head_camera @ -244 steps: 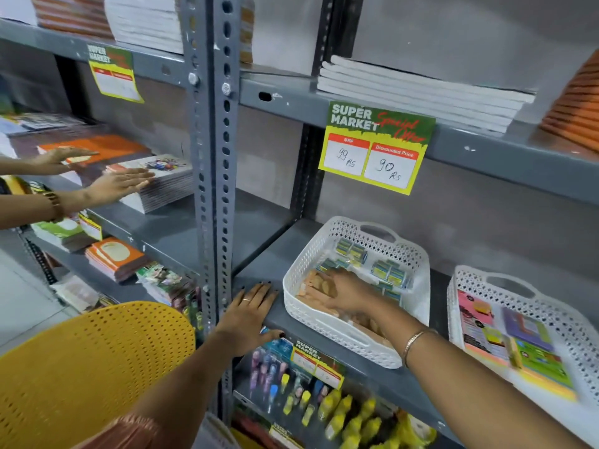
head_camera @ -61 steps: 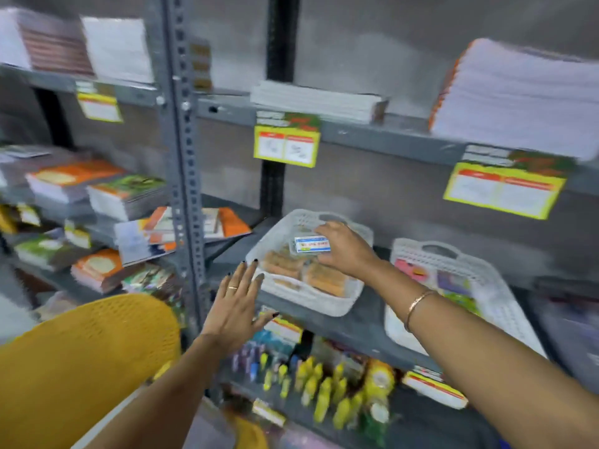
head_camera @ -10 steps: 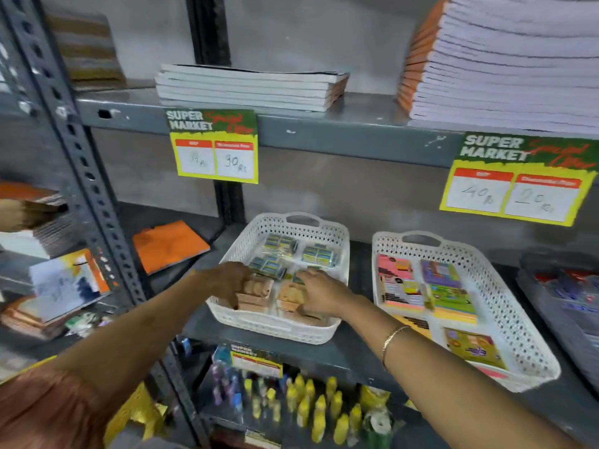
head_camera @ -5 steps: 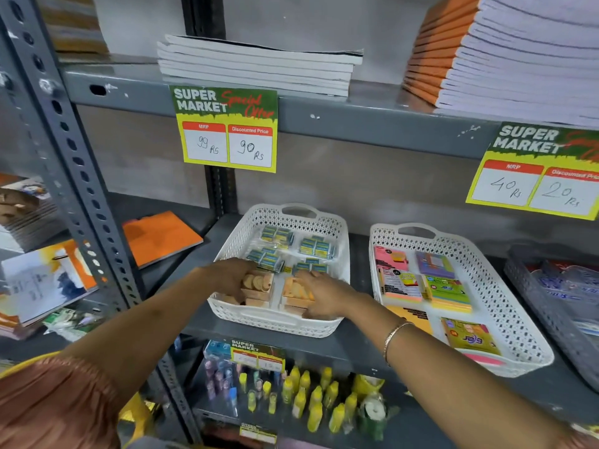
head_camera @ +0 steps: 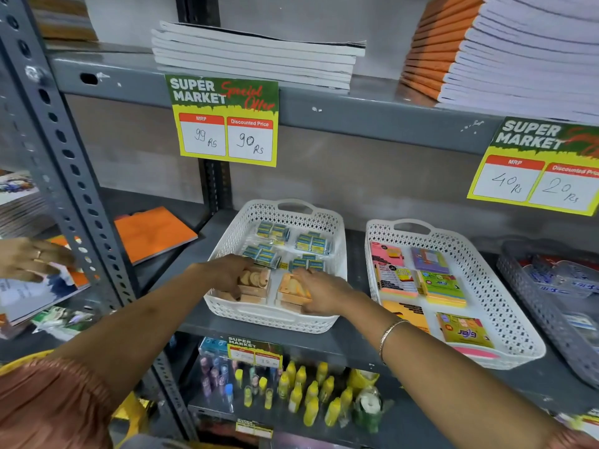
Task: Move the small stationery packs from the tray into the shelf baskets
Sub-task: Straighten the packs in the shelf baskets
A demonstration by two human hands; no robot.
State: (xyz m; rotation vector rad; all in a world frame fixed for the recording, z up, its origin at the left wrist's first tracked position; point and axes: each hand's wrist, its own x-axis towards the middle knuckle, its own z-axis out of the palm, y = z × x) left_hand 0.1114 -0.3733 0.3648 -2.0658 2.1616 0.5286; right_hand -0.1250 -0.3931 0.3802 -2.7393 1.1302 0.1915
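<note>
A white perforated basket stands on the grey middle shelf. Its far half holds several blue-green small packs; its near half holds tan and orange packs. My left hand rests on the left stack of tan packs, fingers curled over them. My right hand lies on the right stack of orange packs, fingers pressed on top. I cannot tell whether either hand lifts a pack. A second white basket to the right holds colourful sticky-note packs.
A yellow tray edge shows at lower left. Another person's hand touches books on the left shelf bay. A grey basket sits at far right. Notebook stacks fill the upper shelf; price cards hang from its lip. Bottles stand below.
The view has come closer and shifted slightly. Both hands stay on the tan and orange packs in the near half of the basket, nudging them a little.
</note>
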